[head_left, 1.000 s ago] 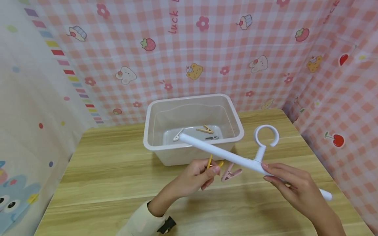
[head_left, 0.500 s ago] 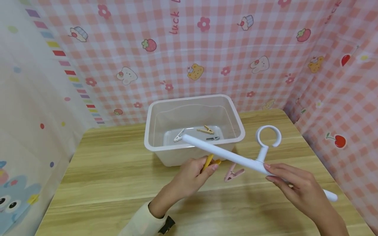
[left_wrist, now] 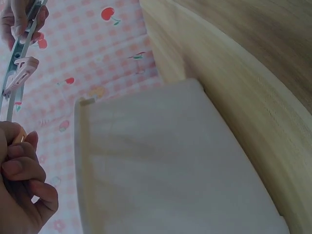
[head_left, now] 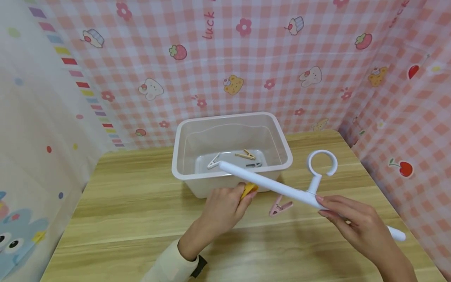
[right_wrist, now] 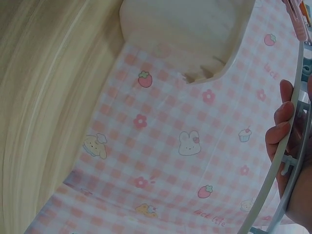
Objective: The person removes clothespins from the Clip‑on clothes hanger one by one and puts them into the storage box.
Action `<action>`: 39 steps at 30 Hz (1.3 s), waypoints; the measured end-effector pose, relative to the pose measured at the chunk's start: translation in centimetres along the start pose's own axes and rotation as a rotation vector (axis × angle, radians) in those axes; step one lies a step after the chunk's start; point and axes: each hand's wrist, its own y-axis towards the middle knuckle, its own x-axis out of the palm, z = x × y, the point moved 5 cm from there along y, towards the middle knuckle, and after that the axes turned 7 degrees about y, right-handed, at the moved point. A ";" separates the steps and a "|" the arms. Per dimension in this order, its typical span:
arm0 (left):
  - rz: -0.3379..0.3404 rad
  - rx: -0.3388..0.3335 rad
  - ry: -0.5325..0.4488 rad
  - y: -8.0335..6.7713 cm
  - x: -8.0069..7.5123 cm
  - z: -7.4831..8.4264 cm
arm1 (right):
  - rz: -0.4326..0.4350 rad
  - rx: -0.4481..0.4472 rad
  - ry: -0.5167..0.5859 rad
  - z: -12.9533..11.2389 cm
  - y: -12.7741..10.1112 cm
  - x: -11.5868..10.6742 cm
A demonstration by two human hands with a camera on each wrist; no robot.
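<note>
Head view: the yellow clip (head_left: 249,189) is now pinched tighter by the left hand (head_left: 222,207) near the white hanger (head_left: 269,184) gripped by the right hand (head_left: 356,224); the clip's mouth is presumably spread.

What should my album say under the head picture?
Left fingers pinch a yellow plastic clip while right fingers grip a white ring-hooked plastic hanger over a wood-grain table.
</note>
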 end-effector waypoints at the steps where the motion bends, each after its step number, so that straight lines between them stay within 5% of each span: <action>1: 0.004 0.002 0.013 0.0 0.0 0.0 | -0.001 0.002 -0.002 0.0 0.0 0.0; 6: -0.047 -0.018 -0.112 0.0 0.1 -0.1 | -0.002 0.006 0.000 0.0 0.0 0.0; 15: -0.339 -0.164 -0.835 -0.5 1.5 -0.3 | 0.012 -0.009 0.035 -0.2 0.2 0.1; 22: -0.435 -0.123 -1.241 -0.8 1.4 0.2 | 0.021 -0.021 0.105 -0.3 0.4 0.2; 32: -0.463 -0.084 -1.398 -0.6 1.0 0.5 | 0.022 -0.034 0.163 -0.5 0.8 0.4; 39: -0.426 -0.114 -1.287 -0.5 1.2 0.2 | 0.025 -0.035 0.166 -0.4 0.7 0.4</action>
